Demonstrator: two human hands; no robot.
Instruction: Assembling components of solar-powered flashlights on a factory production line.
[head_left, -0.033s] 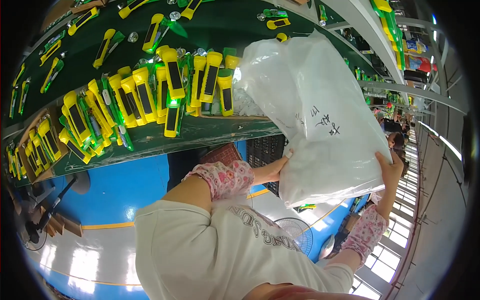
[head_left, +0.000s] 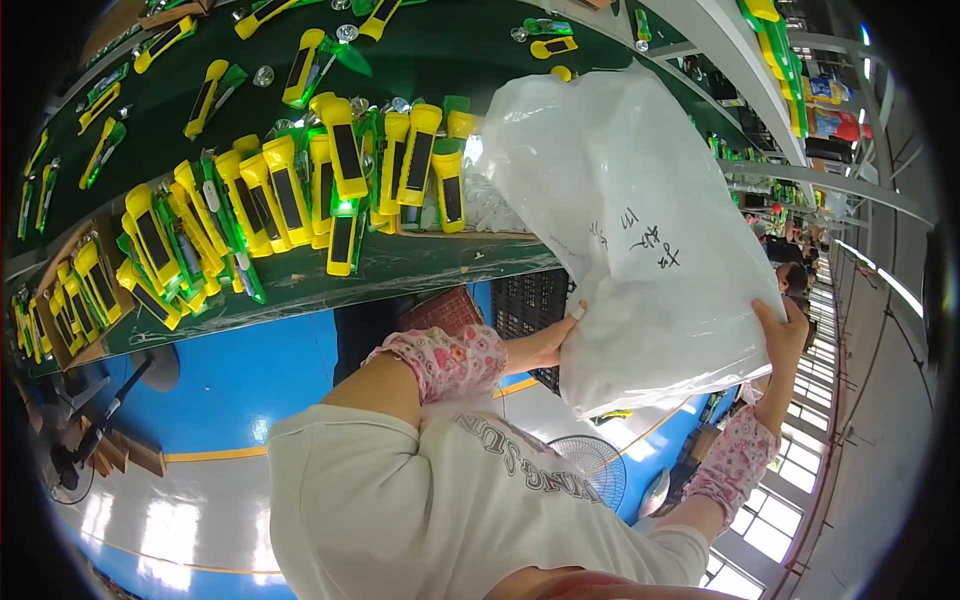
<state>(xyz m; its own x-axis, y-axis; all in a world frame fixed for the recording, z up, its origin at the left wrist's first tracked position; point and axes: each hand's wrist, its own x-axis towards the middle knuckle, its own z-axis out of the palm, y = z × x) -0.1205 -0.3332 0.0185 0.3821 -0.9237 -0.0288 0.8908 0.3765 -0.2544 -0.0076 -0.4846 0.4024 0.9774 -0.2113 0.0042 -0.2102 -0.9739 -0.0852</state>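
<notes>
Blue floor (head_left: 250,385), yellow line (head_left: 215,454); bright paned windows (head_left: 770,527); strip light (head_left: 888,278) glowing

I count 2 bare hands (head_left: 543,347), 1 white plastic bag (head_left: 650,300), 2 floral oversleeves (head_left: 450,365) and over 20 yellow flashlights (head_left: 419,155).

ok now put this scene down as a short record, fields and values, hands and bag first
left hand: holding the near left edge of the white bag, thumb on top
right hand: holding the bag's right edge
bag: full-looking plastic with dark handwriting; far end over the green table, contact unclear
yellow torches: many, with dark panels, crowded along the near table edge, left of the bag
below table edge: black crate
floor: blue and pale areas, yellow line
sleeve covers: floral, on both forearms
</notes>
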